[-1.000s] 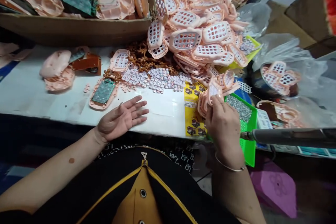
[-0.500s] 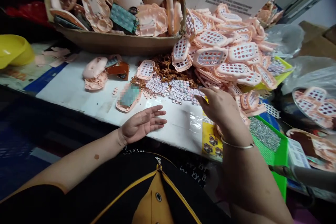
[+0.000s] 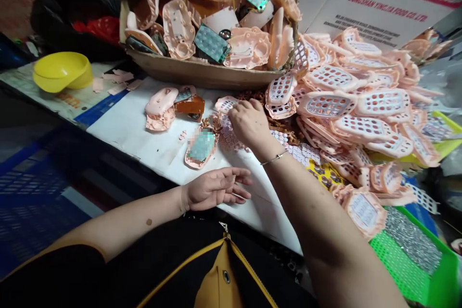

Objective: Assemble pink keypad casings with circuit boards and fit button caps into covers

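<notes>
My left hand (image 3: 218, 188) hovers palm up by the front edge of the white work surface (image 3: 151, 139), fingers apart and holding nothing. Over the small parts, my right hand (image 3: 249, 122) has its fingers curled down beside a pink shell with holes (image 3: 226, 104). Its fingertips are mostly hidden, so what they pinch is unclear. Small white button pieces (image 3: 231, 137) lie under and around this hand. In front of it rests a pink casing (image 3: 197, 161) with a green circuit board, partly blurred. Brown wires or strips (image 3: 283, 127) are bunched behind my wrist.
A cardboard box (image 3: 202, 74) of casings and boards stands at the back. Perforated pink shells (image 3: 328, 103) are heaped at right, above a green basket (image 3: 397, 260) holding small silver pieces (image 3: 415, 238). At left are a yellow bowl (image 3: 63, 70) and an assembled pink piece (image 3: 162, 106).
My right hand has moved left from beside the shell heap to the perforated shell and buttons, its fingers now curled. My left hand stays open. The view has turned left.
</notes>
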Available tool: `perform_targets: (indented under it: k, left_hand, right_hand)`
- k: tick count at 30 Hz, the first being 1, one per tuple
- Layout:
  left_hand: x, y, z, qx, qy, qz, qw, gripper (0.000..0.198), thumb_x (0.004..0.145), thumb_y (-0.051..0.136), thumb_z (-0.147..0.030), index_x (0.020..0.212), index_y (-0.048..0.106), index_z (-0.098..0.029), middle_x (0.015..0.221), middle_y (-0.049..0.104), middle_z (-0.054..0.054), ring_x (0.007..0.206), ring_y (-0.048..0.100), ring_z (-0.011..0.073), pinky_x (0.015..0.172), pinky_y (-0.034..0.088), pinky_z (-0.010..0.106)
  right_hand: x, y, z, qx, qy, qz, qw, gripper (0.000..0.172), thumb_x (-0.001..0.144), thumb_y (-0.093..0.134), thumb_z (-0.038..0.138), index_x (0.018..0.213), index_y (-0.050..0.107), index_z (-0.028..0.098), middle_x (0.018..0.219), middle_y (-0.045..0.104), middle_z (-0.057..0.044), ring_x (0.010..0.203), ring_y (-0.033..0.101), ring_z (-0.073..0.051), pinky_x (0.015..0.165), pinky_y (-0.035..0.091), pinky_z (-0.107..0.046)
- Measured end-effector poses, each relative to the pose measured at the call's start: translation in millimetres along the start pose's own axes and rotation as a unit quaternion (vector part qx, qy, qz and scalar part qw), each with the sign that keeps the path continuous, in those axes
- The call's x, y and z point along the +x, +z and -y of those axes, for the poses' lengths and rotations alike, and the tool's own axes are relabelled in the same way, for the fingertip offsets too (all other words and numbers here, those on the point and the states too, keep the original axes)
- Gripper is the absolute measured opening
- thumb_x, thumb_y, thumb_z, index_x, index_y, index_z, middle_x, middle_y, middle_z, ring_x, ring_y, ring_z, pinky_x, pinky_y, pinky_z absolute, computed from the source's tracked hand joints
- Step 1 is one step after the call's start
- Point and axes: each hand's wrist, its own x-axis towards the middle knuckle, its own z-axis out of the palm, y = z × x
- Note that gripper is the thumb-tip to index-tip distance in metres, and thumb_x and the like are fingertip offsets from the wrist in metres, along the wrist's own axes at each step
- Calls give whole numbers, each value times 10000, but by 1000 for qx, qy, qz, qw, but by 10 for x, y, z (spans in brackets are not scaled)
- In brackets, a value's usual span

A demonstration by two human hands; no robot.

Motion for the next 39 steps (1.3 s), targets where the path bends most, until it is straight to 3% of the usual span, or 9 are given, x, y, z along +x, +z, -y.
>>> perform_targets:
  k: [6,10,13,16,22,27,32,35,39]
  left_hand:
    - [-102,96,88,100,101,-73,987,438,761,845,-383,1155,709,-249,1209,664,93,931,687,194,931,515,374]
    - [-212,234,11,399,354,-207,820,699,706,887,-293,1342,604,-236,1455,542,141,1340,512,305,1198,350,431]
    - [-226,318,-55,530,380,-197,733,828,709,883,-308,1442,518,-183,1547,456,168,1489,338,326,1289,172,440]
    - [-204,341,-34,509,346,-161,771,810,743,845,-311,1460,499,-160,1482,515,184,1412,441,328,1256,266,445]
    - [-262,159,-13,89,183,-114,972,681,672,855,-377,1283,610,-205,1374,622,163,1254,601,393,1135,413,588]
    - [-284,-62,-46,-61,123,-45,990,565,791,701,-411,1294,620,-167,1364,642,194,1206,645,404,1091,436,637]
    - [-243,-140,-18,-56,103,-26,993,549,793,711,-420,1271,641,-161,1438,586,202,1192,649,409,1027,492,595]
    - [-238,-139,-19,-55,96,-36,993,568,748,764,-409,1245,659,-155,1413,609,193,1194,649,397,1069,465,595]
    - [-236,-121,-29,-44,107,-35,993,609,712,792,-335,1276,640,-165,1359,652,171,1178,664,363,1137,410,580]
  right_hand:
    - [-581,-300,1,124,135,-234,955,368,1037,402,360,979,723,190,942,756,-105,869,677,-221,861,509,-377]
    - [-1266,-478,290,287,220,-272,892,256,977,584,395,942,749,202,811,753,-42,680,670,-168,661,527,-308]
    - [-1640,-502,576,429,216,-213,851,176,934,661,345,912,760,201,784,766,-23,614,674,-150,581,533,-270]
    - [-1752,-480,689,478,166,-172,845,163,922,663,311,910,775,193,789,779,-41,630,707,-160,592,572,-268]
    - [-1427,-118,255,317,144,-182,920,278,946,550,256,1128,751,194,1030,786,-110,927,748,-241,845,618,-430]
    - [-980,287,198,109,-35,-25,993,493,911,497,120,1392,602,88,1469,563,-205,1363,541,-332,1111,466,-547]
    - [-803,350,207,97,-2,-71,993,406,975,431,135,1317,646,93,1381,639,-201,1314,586,-301,1152,405,-528]
    - [-864,326,119,241,114,-167,949,339,991,449,258,1170,705,127,1183,736,-171,1096,686,-267,1010,508,-461]
    - [-1023,290,66,545,292,-240,749,256,915,566,412,915,693,190,884,735,-54,793,679,-173,757,563,-327]
